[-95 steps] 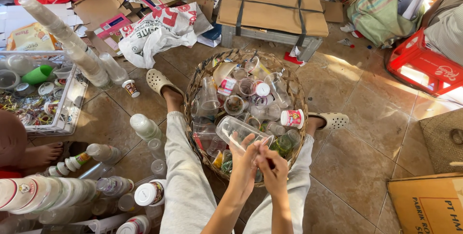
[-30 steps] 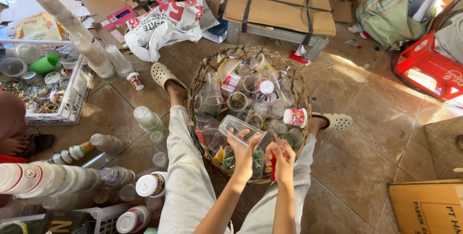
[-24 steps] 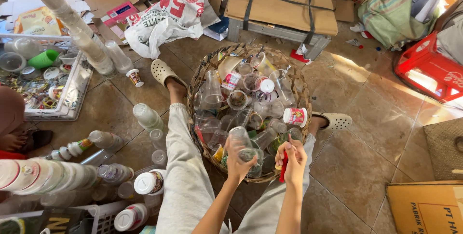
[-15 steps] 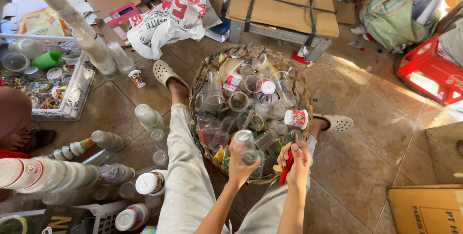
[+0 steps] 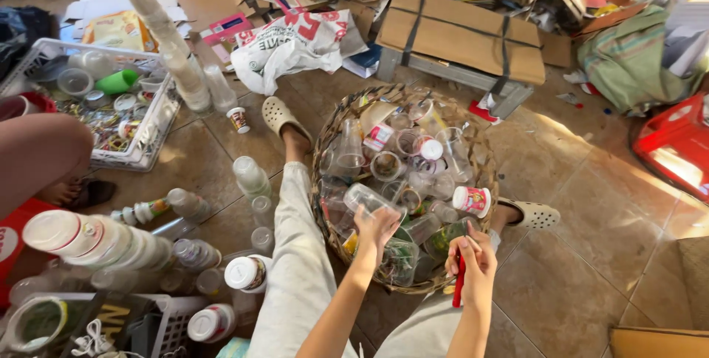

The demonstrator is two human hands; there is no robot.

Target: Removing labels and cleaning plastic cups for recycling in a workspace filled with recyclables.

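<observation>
I sit on the tiled floor with a round woven basket (image 5: 329,128) of clear plastic cups and bottles between my legs. My left hand (image 5: 378,224) grips a clear plastic cup (image 5: 362,197) and holds it over the basket's near side. My right hand (image 5: 474,260) is closed on a slim red tool (image 5: 459,286) that points down, near the basket's front rim. A small white pot with a printed pink label (image 5: 472,200) lies at the basket's right rim, just above my right hand.
Stacked clear cups (image 5: 168,40), loose bottles (image 5: 249,176) and white-lidded cups (image 5: 83,238) lie at my left. A white crate (image 5: 151,131) of lids stands far left beside another person's leg (image 5: 40,159). A strapped cardboard bundle (image 5: 461,33), a white bag (image 5: 292,46) and a red crate (image 5: 678,153) lie beyond.
My hands have come apart. The left hand has moved left with the clear cup in it, and the right hand has drawn right and down with the red tool.
</observation>
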